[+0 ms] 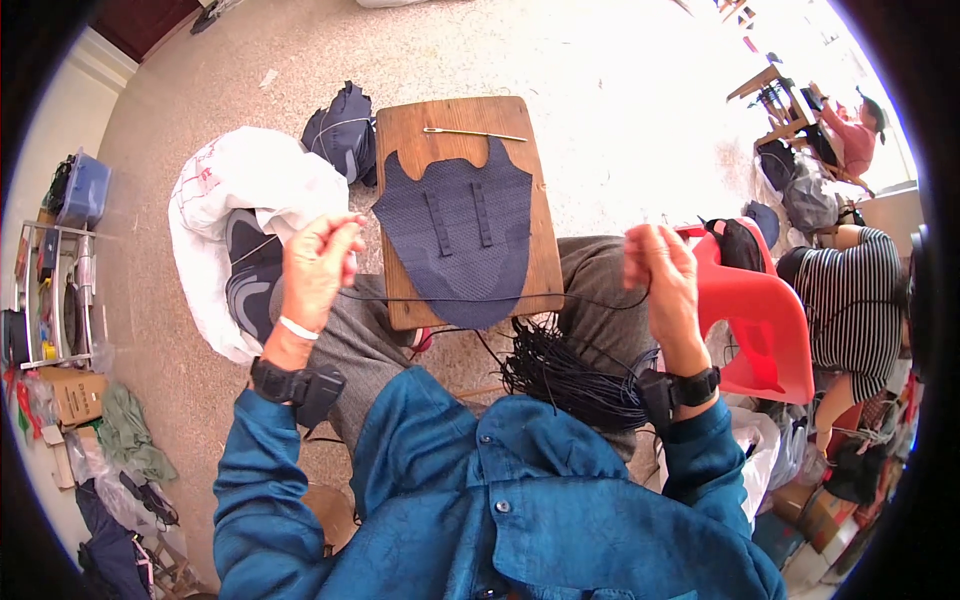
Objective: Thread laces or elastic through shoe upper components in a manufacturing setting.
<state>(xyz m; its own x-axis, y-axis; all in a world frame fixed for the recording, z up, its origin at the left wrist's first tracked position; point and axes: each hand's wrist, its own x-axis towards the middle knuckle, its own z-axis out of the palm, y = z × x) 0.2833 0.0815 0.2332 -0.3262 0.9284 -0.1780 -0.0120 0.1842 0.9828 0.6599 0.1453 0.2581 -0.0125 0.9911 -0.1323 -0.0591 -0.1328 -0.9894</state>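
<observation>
1. Currently, from my remote seat, I see the left hand (322, 258) and the right hand (664, 268) raised well apart, one on each side of a wooden stool (553, 240).
2. On the left, fingertips and thumb are drawn together. A dark cord (440, 299) runs to just below them, but I cannot tell whether the hand grips it.
3. On the right, the fingers are bunched and slightly blurred. The cord curves up into that palm, so I judge it is held there.
4. Between the hands, the cord crosses in front of the near end of a dark blue-grey knit piece (460, 220), which lies flat on the stool with two narrow strips (438, 224) on it. Neither hand touches this piece.
5. I read the step in hand as drawing out and straightening a length of cord. A loose dark bundle of strands (565, 370) hangs by the right thigh, near the stool.
6. My judgement is that the next move calls for a firm pinch at both sides and light, even tension, with the cord kept clear of the strands.
7. Beyond the knit piece, a long needle (475, 134) lies on the stool, out of both hands' grasp.
</observation>
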